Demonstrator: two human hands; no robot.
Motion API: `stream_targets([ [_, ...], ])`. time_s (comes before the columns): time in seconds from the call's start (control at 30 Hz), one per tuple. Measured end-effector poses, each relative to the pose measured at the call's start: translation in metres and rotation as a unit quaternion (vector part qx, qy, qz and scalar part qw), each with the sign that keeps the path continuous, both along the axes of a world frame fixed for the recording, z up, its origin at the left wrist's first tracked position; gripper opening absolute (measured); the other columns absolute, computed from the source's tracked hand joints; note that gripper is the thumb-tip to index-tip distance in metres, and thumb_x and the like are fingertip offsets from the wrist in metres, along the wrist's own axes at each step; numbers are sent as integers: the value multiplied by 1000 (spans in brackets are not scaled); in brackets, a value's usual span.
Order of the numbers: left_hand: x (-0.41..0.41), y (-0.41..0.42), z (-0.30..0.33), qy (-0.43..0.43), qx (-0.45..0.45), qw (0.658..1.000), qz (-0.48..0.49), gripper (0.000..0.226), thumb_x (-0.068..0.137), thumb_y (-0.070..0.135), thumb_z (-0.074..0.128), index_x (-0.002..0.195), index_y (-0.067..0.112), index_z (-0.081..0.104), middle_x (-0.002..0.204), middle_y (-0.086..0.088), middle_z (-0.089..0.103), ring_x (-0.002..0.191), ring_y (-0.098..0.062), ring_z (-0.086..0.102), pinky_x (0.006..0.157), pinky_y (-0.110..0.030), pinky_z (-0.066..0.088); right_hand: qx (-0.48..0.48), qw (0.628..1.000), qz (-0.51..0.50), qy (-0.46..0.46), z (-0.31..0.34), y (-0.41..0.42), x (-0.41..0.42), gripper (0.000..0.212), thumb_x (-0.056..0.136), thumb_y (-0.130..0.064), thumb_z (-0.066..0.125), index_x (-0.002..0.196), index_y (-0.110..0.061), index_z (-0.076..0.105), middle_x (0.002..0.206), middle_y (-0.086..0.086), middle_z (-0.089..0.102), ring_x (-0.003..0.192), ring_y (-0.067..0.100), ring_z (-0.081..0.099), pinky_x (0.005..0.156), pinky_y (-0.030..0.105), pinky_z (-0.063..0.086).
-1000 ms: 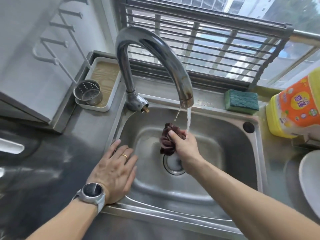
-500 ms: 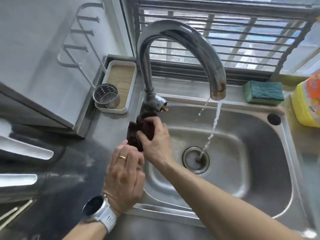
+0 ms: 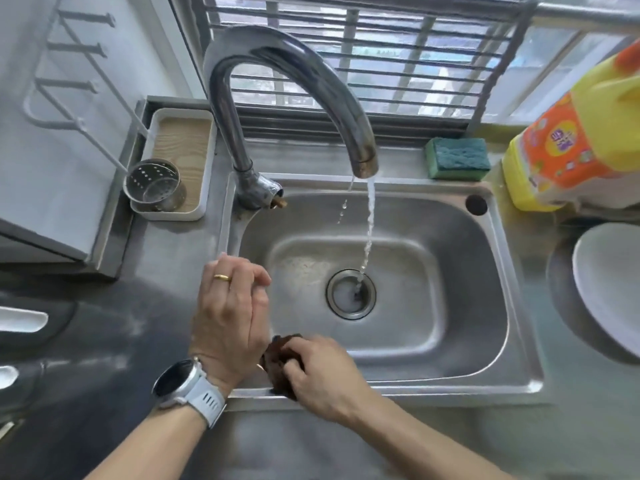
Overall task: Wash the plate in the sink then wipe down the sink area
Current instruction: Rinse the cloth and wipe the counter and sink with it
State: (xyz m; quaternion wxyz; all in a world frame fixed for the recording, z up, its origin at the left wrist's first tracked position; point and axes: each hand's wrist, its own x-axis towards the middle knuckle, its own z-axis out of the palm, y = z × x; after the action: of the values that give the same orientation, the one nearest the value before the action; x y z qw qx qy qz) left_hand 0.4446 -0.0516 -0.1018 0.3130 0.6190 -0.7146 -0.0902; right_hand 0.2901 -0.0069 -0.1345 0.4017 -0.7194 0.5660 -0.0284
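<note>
Brown cloth (image 3: 281, 362) in right hand (image 3: 320, 375), apparently pressed on sink (image 3: 450, 386) rim

My right hand (image 3: 320, 374) covers most of the dark cloth (image 3: 277, 355) — only a crumpled edge shows. The plate (image 3: 606, 289) runs off the right edge, the detergent bottle (image 3: 568, 140) too — its label print is too small to read.
</note>
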Motion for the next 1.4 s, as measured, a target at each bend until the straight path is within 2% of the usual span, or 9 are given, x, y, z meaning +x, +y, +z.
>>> stream_targets([
  [0.17,2,-1,-15,2,40,999,16,15,87,5,49,87,12,63,92,-2,58,88,-22,46,84,-33,38,136,973,99,157,1,-26,-79,31,94,-36,44,102,-17,67,112,13,70,103,34,63,77,34,47],
  [0.27,5,-2,-21,-10,47,999,13,17,87,7,46,87,11,62,90,-4,57,86,-21,45,83,-34,38,150,965,166,135,-19,-43,-80,27,97,-29,51,116,-20,68,124,10,67,112,32,61,84,32,46],
  [0.37,6,1,-26,-20,53,998,11,18,87,6,45,88,10,63,92,-5,57,87,-23,45,87,-36,41,66,969,226,70,-62,-48,-43,41,92,-15,58,133,-17,62,142,12,53,123,36,53,103,36,44],
  [0.53,6,0,-30,-34,60,998,12,20,88,5,45,90,9,64,95,-5,57,90,-24,47,100,-51,45,-147,950,269,53,-107,-101,-2,41,91,-22,59,131,-13,60,136,13,48,107,36,48,81,47,55],
  [0.73,2,-1,-30,-47,59,997,20,19,89,4,46,89,10,63,94,-6,58,90,-27,47,106,-55,42,-251,920,253,163,-107,-178,-107,52,79,-10,76,129,-11,64,142,17,54,109,46,58,90,50,56],
  [0.83,1,-2,-28,-53,63,996,25,18,88,4,46,89,9,63,94,-7,58,91,-26,46,101,-56,45,-180,911,240,282,-90,-170,-170,48,94,-17,60,140,-17,48,155,10,35,119,39,49,91,45,53],
  [1.0,0,-2,-28,-65,65,995,33,18,89,5,45,89,10,63,93,-7,58,90,-27,46,108,-51,40,6,905,185,382,-62,-110,-215,68,78,-20,68,138,-10,38,145,19,26,112,37,55,92,40,53],
  [1.13,0,-4,-28,-72,65,995,27,19,89,7,44,88,10,62,91,-6,57,89,-27,47,114,-46,34,144,930,229,251,-65,-59,-154,41,86,-16,57,126,-11,45,142,21,30,105,42,61,90,38,49],
  [1.4,-18,-6,-26,-14,86,994,71,19,90,7,51,94,13,68,96,-1,63,95,-22,51,113,-44,36,-2,997,71,-11,-98,-117,-23,46,79,0,54,122,-15,59,127,13,49,106,38,56,90,37,46],
])
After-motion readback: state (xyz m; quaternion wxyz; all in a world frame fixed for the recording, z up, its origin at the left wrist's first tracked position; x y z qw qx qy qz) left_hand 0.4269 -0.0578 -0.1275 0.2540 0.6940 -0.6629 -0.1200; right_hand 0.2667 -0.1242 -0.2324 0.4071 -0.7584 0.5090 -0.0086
